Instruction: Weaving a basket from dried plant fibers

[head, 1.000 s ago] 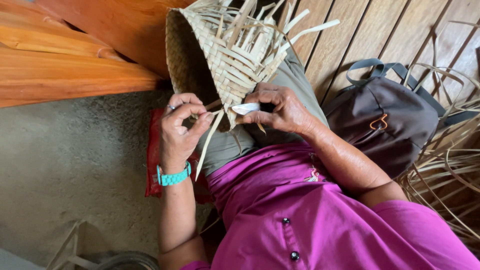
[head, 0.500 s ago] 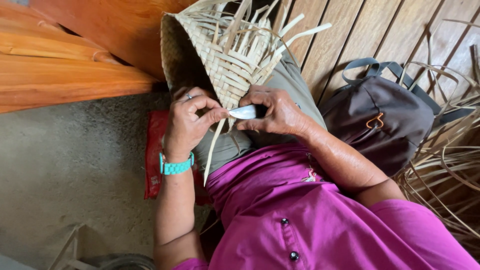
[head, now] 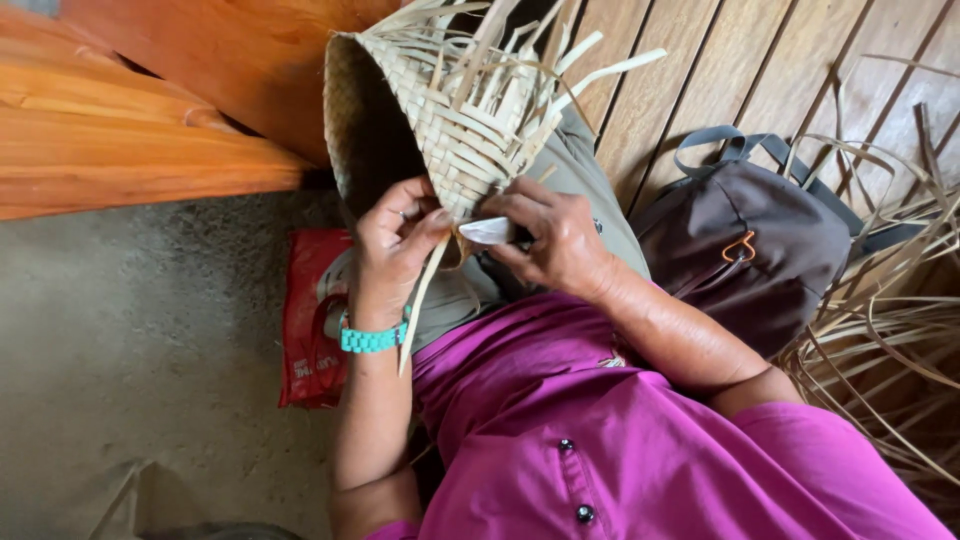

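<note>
A half-woven basket of pale palm strips rests on my lap, loose strip ends fanning out at its top. My left hand, with a ring and a turquoise bracelet, pinches a long loose strip at the basket's lower edge. My right hand presses against the same edge and holds a small white flat tool between thumb and fingers. The two hands nearly touch under the weave.
A dark grey bag with an orange zip pull lies on the wooden plank floor to the right. Loose palm strips pile at the far right. A red plastic bag lies by my left wrist. An orange wooden bench stands upper left.
My left hand has slid closer to the right hand at the basket's edge. The view has drifted slightly; the basket sits a bit more to the left.
</note>
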